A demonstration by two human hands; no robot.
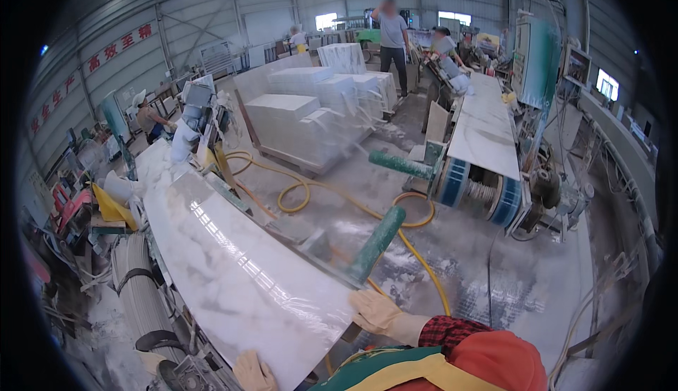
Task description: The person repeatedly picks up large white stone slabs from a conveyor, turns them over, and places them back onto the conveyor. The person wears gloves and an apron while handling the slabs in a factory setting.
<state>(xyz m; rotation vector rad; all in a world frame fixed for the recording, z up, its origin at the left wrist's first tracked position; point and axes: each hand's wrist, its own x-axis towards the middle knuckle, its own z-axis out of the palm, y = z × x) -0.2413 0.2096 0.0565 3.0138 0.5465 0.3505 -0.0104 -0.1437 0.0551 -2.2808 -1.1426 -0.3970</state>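
A long, glossy white marble slab [236,271] with grey veining lies lengthwise in front of me on a machine bed, its near end close to my body. My right hand [385,315], in a pale cream glove, has its fingers curled over the slab's right edge near the corner. At the opposite edge of this near end, my left hand [254,371] in a matching glove grips the slab; its lower part is cut off by the picture's rim. Undersides of both hands are hidden. A green roller arm [378,245] projects just beyond my right hand.
Yellow hose [424,264] loops over the dusty floor. Stacked white stone blocks [304,119] stand on a pallet ahead. To the right, another machine [480,186] carries a marble slab [486,126]. A standing person [392,34] is behind the stacks; another person [150,119] works at far left.
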